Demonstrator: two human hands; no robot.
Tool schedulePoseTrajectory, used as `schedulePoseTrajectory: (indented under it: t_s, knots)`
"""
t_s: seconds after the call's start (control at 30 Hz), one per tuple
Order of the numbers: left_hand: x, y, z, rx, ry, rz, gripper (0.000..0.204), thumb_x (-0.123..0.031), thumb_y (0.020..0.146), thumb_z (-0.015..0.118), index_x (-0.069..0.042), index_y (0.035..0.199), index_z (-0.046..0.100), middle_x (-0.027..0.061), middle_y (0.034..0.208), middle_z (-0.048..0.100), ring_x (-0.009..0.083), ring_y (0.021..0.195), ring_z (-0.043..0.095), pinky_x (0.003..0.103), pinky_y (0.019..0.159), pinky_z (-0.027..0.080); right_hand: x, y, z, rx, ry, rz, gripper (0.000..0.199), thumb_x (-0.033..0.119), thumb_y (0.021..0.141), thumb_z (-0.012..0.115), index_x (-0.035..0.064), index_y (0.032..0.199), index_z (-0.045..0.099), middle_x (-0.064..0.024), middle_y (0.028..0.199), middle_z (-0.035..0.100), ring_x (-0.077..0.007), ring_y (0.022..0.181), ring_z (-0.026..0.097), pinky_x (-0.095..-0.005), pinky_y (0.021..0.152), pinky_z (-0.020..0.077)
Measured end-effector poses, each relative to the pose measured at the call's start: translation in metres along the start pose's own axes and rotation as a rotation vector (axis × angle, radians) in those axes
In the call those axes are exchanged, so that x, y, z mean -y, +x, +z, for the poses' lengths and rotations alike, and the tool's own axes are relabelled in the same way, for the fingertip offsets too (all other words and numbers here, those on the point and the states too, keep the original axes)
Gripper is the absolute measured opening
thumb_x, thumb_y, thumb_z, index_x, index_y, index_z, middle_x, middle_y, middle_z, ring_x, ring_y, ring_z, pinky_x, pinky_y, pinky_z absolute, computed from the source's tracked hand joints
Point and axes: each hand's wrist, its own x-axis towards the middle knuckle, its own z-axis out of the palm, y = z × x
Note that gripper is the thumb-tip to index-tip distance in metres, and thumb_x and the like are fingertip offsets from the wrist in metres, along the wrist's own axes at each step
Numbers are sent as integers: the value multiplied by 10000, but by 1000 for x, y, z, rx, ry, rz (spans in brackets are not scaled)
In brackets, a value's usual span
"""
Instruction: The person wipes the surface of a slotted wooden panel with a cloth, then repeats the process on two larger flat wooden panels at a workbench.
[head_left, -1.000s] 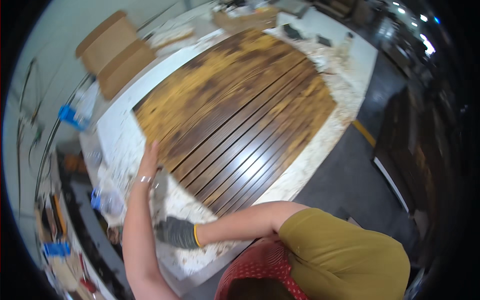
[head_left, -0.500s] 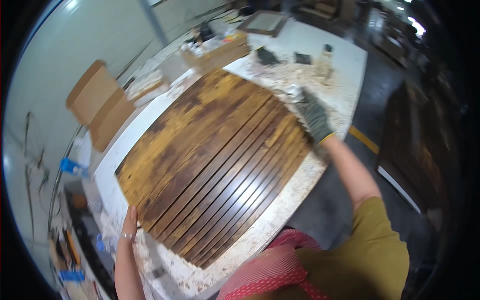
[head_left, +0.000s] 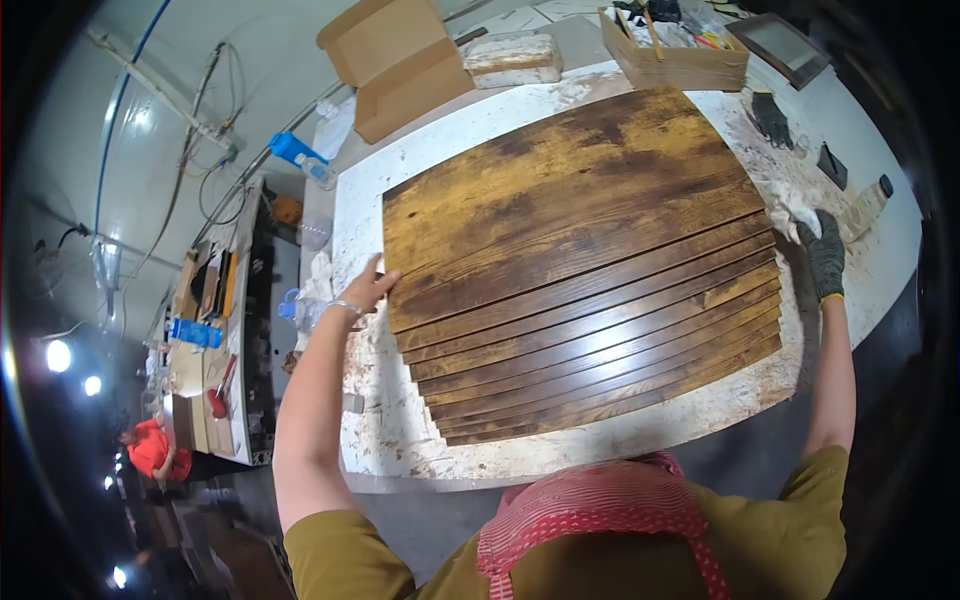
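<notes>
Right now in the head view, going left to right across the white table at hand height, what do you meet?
Clear plastic bottle → bare left hand at the boards' left ends → stained wooden boards laid side by side → gloved right hand at their right ends → small dark bottle lying on the table.

One view only, from a fisheye camera on the person's head, and it looks steeply down and forward onto the stained wooden panel (head_left: pixel 585 270) on the white worktable (head_left: pixel 380 420). The panel fills the middle of the picture and sits close, within arm's reach. Below the panel, at the lower edge, the wearer's own red head covering (head_left: pixel 600 520) and olive shoulders show, so the lens sits above and slightly behind them. Beyond the panel, toward the top edge, lies a cardboard box (head_left: pixel 395 60). Left of the panel a side bench (head_left: pixel 215 330) bends away. Straight edges curve toward the dark round rim.
</notes>
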Motion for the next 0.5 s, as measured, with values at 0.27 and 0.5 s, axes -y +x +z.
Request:
schedulePoseTrajectory:
  t_s: [0.27,0.5]
  knots:
    - [-10,68,23,-271,-239,144,964,-636,916,552,13,1537,202,305,1464,436,397,1363,440,387,1109,356,150,-62,-8,172,-55,-826,509,149,800,765,32,1264,591,-177,1376,560,-341,1299,513,-396,1097,409]
    - [1,77,35,-295,-307,294,954,-598,931,552,90,1495,207,337,1396,491,418,1321,487,392,1096,377,286,-101,35,435,-495,-1018,373,226,749,732,49,1057,617,-156,1079,615,-329,1013,613,-440,904,494]
